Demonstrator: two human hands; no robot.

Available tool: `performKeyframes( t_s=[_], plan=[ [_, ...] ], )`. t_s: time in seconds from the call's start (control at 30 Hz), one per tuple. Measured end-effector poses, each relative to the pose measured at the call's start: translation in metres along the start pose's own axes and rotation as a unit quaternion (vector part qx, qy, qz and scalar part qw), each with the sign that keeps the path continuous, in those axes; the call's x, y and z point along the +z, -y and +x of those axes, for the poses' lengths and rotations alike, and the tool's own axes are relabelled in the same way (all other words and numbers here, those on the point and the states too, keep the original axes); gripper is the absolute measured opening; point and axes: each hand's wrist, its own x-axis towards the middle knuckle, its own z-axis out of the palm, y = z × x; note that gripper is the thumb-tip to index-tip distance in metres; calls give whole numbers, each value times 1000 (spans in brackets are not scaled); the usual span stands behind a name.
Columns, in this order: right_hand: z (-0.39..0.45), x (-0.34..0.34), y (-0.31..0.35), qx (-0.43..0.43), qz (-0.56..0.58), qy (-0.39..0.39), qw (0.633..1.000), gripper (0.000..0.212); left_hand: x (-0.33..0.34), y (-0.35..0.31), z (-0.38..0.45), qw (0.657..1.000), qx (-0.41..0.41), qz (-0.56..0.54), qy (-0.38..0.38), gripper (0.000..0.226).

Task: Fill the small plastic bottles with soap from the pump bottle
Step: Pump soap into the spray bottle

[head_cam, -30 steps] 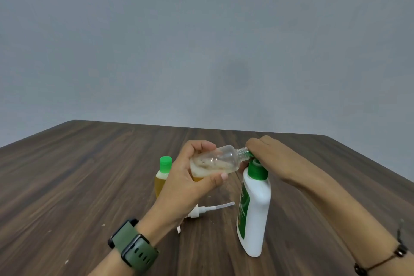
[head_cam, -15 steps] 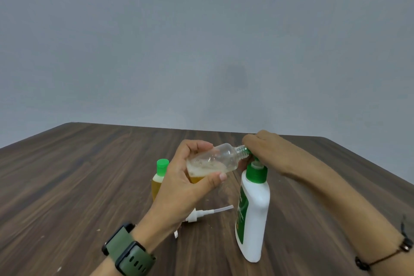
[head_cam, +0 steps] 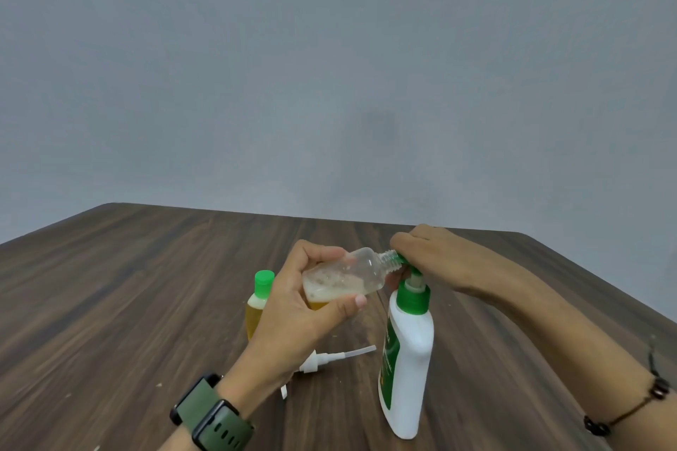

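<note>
Small bottle (head_cam: 344, 276) gripped sideways by left hand (head_cam: 304, 304), mouth held at nozzle; pump (head_cam: 412, 273) pressed under curled right hand (head_cam: 436, 260). Short, slow strokes advised.

On the table (head_cam: 146, 304), the pump bottle (head_cam: 408, 359) stands upright, right of centre and near the front edge. The right hand (head_cam: 439, 260) rests on top of its pump head. Left of that head, the left hand (head_cam: 304, 304) holds a small open bottle (head_cam: 348, 275) tilted on its side above the table, its threaded neck pointing right and meeting the pump's spout. Behind the left hand, farther left, a capped small bottle (head_cam: 261, 298) stands upright. A loose pump tube (head_cam: 337, 359) lies flat on the table between the left wrist and the pump bottle, below the held bottle.
</note>
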Motion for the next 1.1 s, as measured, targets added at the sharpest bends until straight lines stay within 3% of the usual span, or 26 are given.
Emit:
performKeyframes(
  t_s=[0.1, 0.27, 0.43, 0.57, 0.8, 0.97, 1.1],
  plan=[
    [-3, -3, 3, -5, 15, -8, 1000, 41, 0, -3, 3, 1000, -2, 2, -2, 43],
    [-11, 13, -12, -22, -78, -24, 996, 39, 1, 0, 0, 999, -8, 4, 38, 41],
    [-5, 15, -10, -41, -116, -19, 992, 38, -4, 4, -2, 1000, -10, 15, 17, 42],
    [0, 3, -2, -25, -47, -43, 998, 33, -2, -2, 4, 1000, 11, 10, -3, 41],
    [-1, 3, -5, -23, 51, -36, 998, 42, 0, -4, 3, 1000, 17, 16, 2, 41],
    [-1, 17, -16, -22, 106, -57, 993, 67, 1, 0, 4, 1000, 2, 18, 24, 40],
    [0, 19, -15, -22, 132, -47, 990, 62, -2, 4, -1, 1000, -8, 11, 9, 40]
  ],
)
